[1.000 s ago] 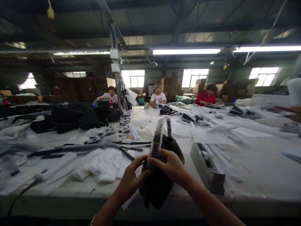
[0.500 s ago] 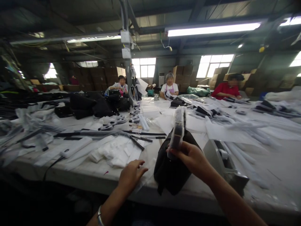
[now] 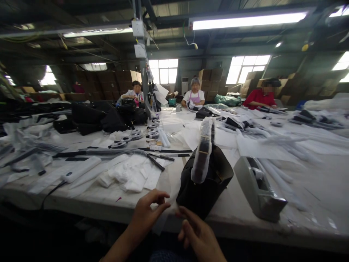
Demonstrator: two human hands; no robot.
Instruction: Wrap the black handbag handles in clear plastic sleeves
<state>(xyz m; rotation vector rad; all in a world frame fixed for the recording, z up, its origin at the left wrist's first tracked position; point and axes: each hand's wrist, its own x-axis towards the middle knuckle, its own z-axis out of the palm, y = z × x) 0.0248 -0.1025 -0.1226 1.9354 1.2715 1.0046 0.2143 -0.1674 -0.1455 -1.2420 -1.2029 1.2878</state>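
Observation:
A black handbag (image 3: 208, 182) stands on the white table (image 3: 240, 214) near its front edge, its handle (image 3: 203, 153) wrapped in clear plastic and sticking up. My left hand (image 3: 148, 213) is at the table edge just left of the bag, thumb and fingers pinched on a thin clear plastic sheet (image 3: 166, 209). My right hand (image 3: 196, 233) is below the bag, fingers curled toward the same sheet; whether it grips the sheet is unclear. Neither hand touches the bag.
A grey tape dispenser (image 3: 257, 187) stands right of the bag. White folded pieces (image 3: 128, 176), black straps (image 3: 122, 151) and tape rolls (image 3: 136, 135) lie to the left. Dark bags (image 3: 103, 118) are piled beyond. Three people (image 3: 195, 96) sit at the far side.
My right hand has let go of the wrapped handle and dropped below the bag. My left hand went from the bag to the table edge and pinched the plastic sheet.

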